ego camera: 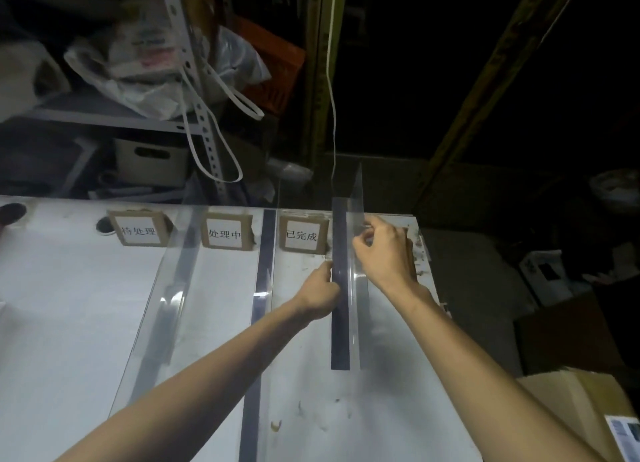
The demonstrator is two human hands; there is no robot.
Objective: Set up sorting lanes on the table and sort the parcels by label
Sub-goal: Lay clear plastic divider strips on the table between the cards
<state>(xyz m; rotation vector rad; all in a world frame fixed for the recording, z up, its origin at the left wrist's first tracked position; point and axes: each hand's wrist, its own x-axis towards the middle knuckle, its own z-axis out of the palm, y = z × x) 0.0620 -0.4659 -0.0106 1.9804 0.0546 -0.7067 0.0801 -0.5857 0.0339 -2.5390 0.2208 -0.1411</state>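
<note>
Three clear plastic dividers stand lengthwise on the white table [69, 306]. The right divider [341, 323] has a dark base strip and an upright transparent wall. My left hand [320, 295] pinches its base from the left, about halfway along. My right hand [384, 250] grips the clear wall from the right, nearer the far end. The middle divider [261, 288] and the left divider [166, 309] stand untouched. Three cardboard lane labels with white paper sit at the far edge: left label [138, 231], middle label [225, 233], right label [303, 235].
A cardboard parcel [581, 402] with a printed label sits at the table's right front corner. Behind the table stands a metal shelf with a plastic bag [145, 67] and a white bin [152, 162]. Boxes crowd the dark floor at right.
</note>
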